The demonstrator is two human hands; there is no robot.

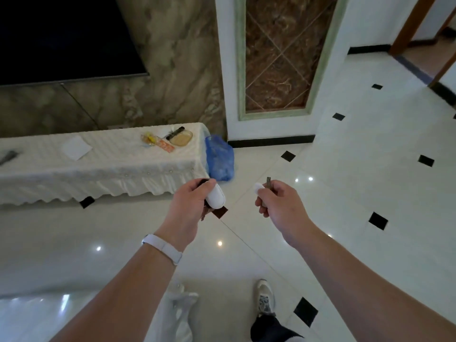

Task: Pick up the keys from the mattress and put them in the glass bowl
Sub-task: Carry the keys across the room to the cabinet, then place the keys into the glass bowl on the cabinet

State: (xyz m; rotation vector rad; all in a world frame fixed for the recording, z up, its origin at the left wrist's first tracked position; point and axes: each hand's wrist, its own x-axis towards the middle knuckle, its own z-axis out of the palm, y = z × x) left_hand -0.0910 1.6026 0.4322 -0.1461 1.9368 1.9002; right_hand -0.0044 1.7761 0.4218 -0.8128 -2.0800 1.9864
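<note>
Two fists closed: left hand (191, 202) grips smooth white oval fob (216, 199); right hand (277, 202) grips metal keys (268, 182).

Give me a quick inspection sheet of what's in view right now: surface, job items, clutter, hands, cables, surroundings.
Surface: low cabinet draped in a white frilled cloth, against the marble wall.
Job's things: key sticking up from the right hand; amber glass bowl near the cabinet's right end.
Clutter: white paper, small glass dish with yellow contents, orange packet, dark comb.
Hands: left hand closed on a white oval object; right hand closed on the key.
Cables: nothing seen.
Surroundings: television, blue plastic bag on the tiled floor.
</note>
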